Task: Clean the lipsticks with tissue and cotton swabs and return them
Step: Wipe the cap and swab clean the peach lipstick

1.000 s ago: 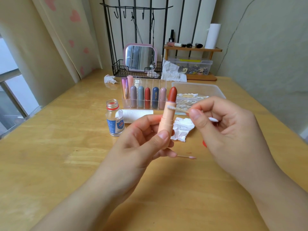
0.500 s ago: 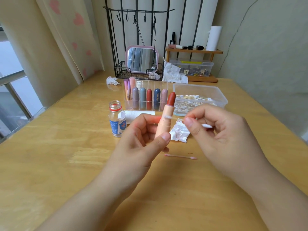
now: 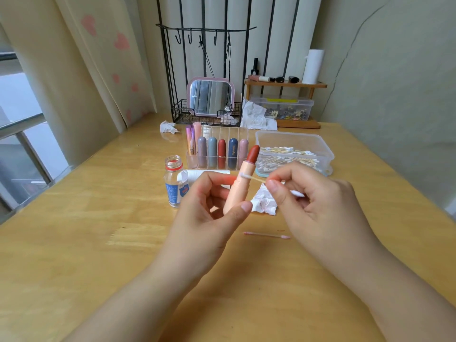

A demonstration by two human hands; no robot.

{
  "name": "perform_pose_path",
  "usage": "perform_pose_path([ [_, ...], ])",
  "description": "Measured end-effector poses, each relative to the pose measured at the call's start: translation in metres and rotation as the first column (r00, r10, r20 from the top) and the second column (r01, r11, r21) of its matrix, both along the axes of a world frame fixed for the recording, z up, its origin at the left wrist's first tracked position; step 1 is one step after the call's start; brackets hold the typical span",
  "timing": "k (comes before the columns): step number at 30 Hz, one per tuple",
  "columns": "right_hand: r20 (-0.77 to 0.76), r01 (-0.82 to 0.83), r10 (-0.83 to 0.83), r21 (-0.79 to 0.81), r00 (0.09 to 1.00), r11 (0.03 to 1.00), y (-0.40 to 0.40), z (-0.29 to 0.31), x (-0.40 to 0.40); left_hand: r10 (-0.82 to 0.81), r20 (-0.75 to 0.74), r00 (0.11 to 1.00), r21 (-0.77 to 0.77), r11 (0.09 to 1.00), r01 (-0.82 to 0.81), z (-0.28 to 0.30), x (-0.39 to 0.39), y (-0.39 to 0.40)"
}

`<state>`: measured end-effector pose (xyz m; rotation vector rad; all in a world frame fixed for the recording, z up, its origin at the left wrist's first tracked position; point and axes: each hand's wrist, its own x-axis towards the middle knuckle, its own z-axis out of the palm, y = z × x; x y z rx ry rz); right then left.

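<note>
While my left hand [image 3: 212,213] grips the lipstick [image 3: 243,180], hiding its base, my right hand [image 3: 318,206] pinches a swab [image 3: 254,179] against its collar.

The tabletop [image 3: 74,243] is smooth, pale wood. The lipstick [image 3: 240,182] has a matt peach plastic case. Beyond it, the organizer [image 3: 222,134] is clear, glossy plastic.

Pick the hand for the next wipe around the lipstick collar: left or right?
Right. The right hand already pinches the cotton swab, its tip at the lipstick tube. The left hand grips the tube upright.
</note>
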<state>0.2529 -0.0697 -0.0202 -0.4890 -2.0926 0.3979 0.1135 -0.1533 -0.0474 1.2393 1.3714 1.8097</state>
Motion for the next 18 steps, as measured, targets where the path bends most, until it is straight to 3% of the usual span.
perform_pose_path([
  [8,0.035,-0.018,0.016,0.072,0.999,0.997,-0.0015,-0.0043,-0.0036,0.076,-0.038,0.996,-0.067,0.995,-0.078,0.0001,-0.0005,0.0003],
  [13,-0.033,0.067,-0.063,0.137,0.997,0.988,0.0012,-0.0014,-0.0019,0.099,-0.085,0.991,-0.055,0.993,-0.104,0.0016,0.0010,0.0015],
  [18,0.036,0.046,-0.053,0.172,0.998,0.984,-0.0014,-0.0072,-0.0060,0.151,-0.099,0.984,-0.037,0.987,-0.156,-0.0006,0.0027,0.0033],
])
